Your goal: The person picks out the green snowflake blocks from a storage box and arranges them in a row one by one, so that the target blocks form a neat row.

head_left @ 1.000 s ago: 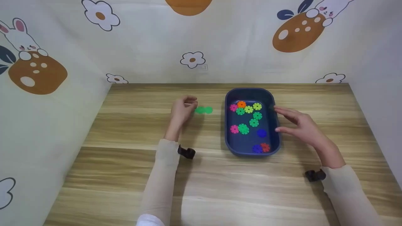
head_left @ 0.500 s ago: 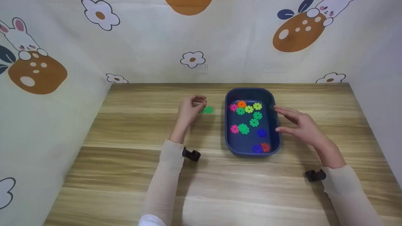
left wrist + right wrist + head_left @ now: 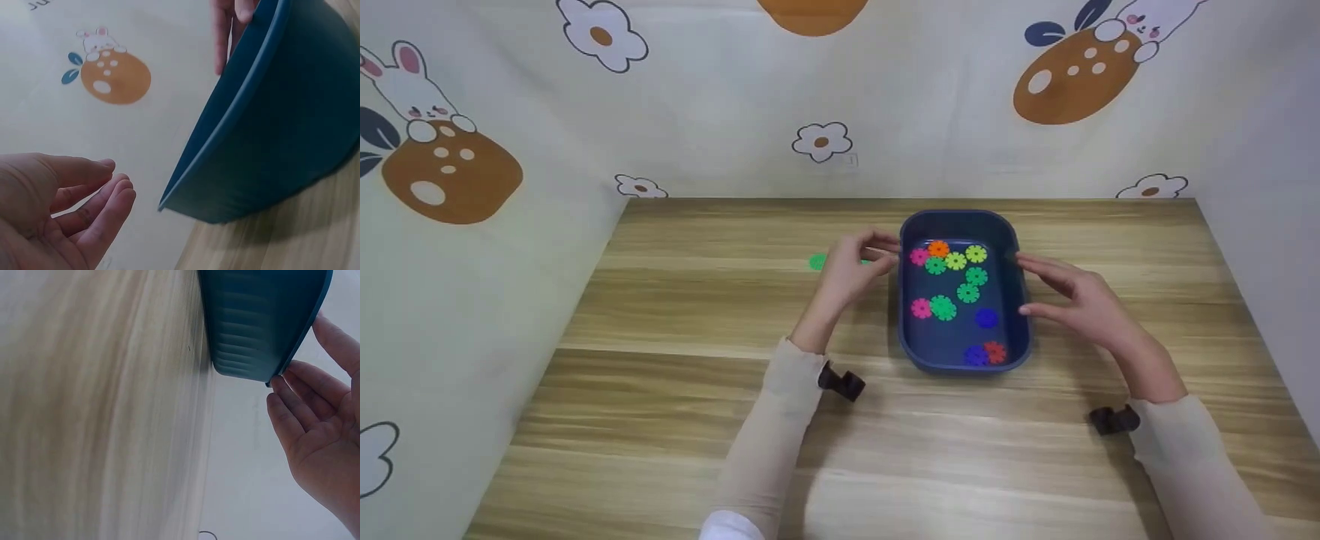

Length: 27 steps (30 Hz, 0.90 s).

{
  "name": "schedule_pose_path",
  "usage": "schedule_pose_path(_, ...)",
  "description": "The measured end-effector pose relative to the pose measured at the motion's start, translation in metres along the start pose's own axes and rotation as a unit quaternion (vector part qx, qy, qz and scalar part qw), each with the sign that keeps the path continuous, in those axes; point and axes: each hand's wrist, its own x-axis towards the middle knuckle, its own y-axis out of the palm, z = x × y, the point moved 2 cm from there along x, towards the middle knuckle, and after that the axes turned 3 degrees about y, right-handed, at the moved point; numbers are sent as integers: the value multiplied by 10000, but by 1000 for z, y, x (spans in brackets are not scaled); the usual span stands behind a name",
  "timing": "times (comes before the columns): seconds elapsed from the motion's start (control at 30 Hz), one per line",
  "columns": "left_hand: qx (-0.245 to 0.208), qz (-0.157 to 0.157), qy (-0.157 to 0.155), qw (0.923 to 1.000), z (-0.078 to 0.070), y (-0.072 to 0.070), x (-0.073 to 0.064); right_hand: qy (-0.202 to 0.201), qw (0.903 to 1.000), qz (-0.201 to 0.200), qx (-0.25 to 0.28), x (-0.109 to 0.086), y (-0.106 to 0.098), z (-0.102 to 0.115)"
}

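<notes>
While the head view puts the blue bin (image 3: 941, 341) of discs (image 3: 943, 307) between the fingers of the left hand (image 3: 851, 274) and right hand (image 3: 1084, 304), the left wrist view shows me loose, empty fingers just beside it, the right wrist view straightened ones touching it.

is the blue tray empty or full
Neither: the blue tray is partly filled. In the head view, coloured notched discs lie scattered inside it, with plenty of bare bottom showing between them.
</notes>
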Motion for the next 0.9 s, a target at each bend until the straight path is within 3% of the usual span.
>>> schedule_pose_path(0.23, 63, 469, 12, 9989, -8, 29, 0, 35, 9999, 55, -94, 0, -1, -3)
schedule_pose_path(0.4, 106, 623, 160, 9979, -11, 49, -3, 21, 9999, 84, -72, 0, -1, -5)
schedule_pose_path(0.57, 17, 971, 285, 9949, -11, 74, -4, 80, 9999, 96, -65, 0, -2, -3)
schedule_pose_path(0.7, 485, 1280, -162, 9905, -8, 90, -5, 53, 9999, 80, -72, 0, -2, -3)
schedule_pose_path(0.9, 1414, 1631, -831, 9729, -2, 105, -5, -21, 9998, 76, 156, 0, -1, -3)
